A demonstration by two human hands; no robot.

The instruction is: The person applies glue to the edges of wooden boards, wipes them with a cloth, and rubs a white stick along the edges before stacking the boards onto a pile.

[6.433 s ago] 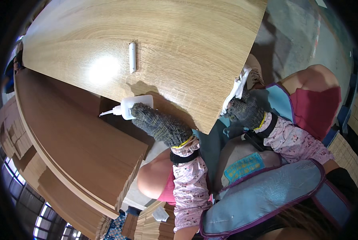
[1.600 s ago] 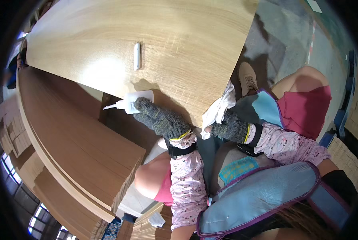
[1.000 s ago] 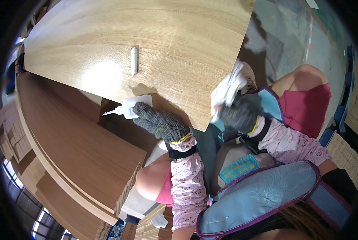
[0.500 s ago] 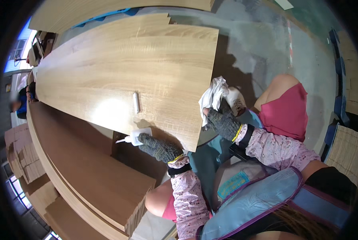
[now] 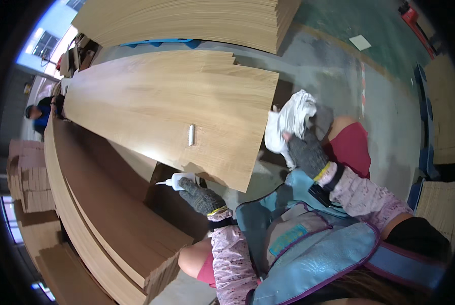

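A large wood-grain board (image 5: 161,101) lies flat in front of me, with a notch at its far right corner. My left hand (image 5: 202,197), in a grey knit glove, grips a white squeeze bottle (image 5: 179,180) by the board's near edge, its thin nozzle pointing left. In my right hand (image 5: 307,155), also gloved, a crumpled white cloth (image 5: 293,122) is bunched up just off the board's right edge. A small white stick-like piece (image 5: 191,134) rests on the board between the two hands; its exact kind is unclear.
Stacked brown panels (image 5: 120,203) stand along the left, with more cut boards (image 5: 34,183) behind them. Another tall board stack (image 5: 197,23) rises at the far side. A person (image 5: 44,112) is at the board's far left end. Blue pallets (image 5: 425,117) line the right.
The view has tilted up, showing more of the far stack and floor. My right hand and the cloth have moved right, away from the board's edge. The bottle stays in my left hand.
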